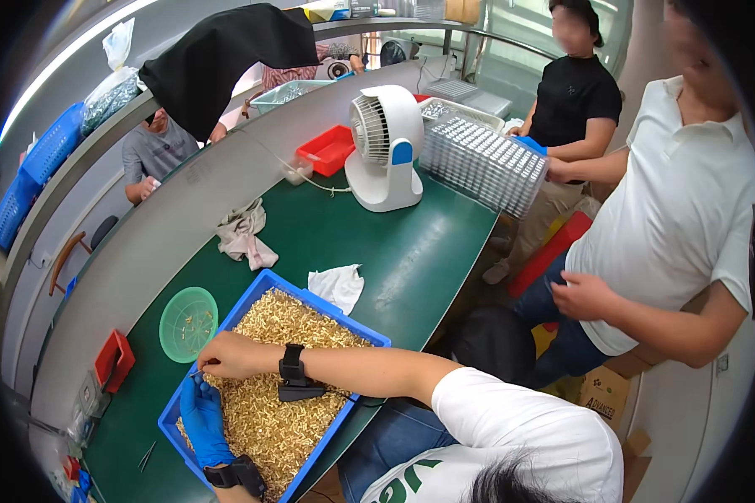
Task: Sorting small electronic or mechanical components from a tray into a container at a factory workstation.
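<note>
A blue tray (376,338) on the green table holds a heap of small brass-coloured metal pieces (268,419). Over the tray's left side, my left hand (203,419), in a blue glove, has its fingertips drawn together. My bare right hand (226,355) meets it there in a pinch, the arm reaching across the heap. Something small and thin shows at the fingertips, too small to name. Both wrists wear black straps with a device. Beside my right hand, a round green plastic basket (173,327) contains a few of the brass-coloured pieces.
A white fan (386,151) stands on the green table (377,260) near two cloths (335,287). Red bins (114,362) sit along the divider. Thin tweezers-like tool (147,456) lies left of the tray. At right, a person in white (671,201) holds a metallic grid rack (482,163).
</note>
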A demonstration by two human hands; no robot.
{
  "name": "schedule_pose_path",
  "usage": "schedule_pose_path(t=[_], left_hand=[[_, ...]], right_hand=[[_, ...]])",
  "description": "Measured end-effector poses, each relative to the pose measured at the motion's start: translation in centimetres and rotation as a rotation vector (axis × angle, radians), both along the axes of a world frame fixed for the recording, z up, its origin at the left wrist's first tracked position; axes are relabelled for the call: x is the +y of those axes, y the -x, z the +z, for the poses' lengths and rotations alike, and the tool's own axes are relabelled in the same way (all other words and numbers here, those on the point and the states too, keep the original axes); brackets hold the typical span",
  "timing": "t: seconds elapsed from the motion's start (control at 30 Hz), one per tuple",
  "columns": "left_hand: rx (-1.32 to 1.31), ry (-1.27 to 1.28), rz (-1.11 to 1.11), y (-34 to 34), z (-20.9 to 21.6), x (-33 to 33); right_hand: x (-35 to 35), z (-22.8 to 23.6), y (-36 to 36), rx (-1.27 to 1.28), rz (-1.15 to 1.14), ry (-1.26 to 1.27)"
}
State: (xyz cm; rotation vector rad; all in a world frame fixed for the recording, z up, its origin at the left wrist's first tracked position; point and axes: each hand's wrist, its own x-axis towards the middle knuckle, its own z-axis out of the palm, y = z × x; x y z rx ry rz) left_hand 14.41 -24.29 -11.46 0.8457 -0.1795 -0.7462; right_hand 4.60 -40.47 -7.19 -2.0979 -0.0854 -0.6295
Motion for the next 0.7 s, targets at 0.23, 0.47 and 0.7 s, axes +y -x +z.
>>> schedule_pose_path(t=[0.23,0.47,0.7], left_hand=[[-0.012,0.035,-0.021,0.1,0.0,-0.1],[-0.037,0.0,-0.02,0.1,0.6,0.0],[-0.275,-0.209,0.075,0.6,1.3,0.2]], right_hand=[[-0.2,0.0,0.3,-0.016,0.005,-0.001],[-0.2,0.3,0.4,-0.018,0.01,-0.044],[-0.5,-0.3,0.3,-0.001,-0.022,0.088]])
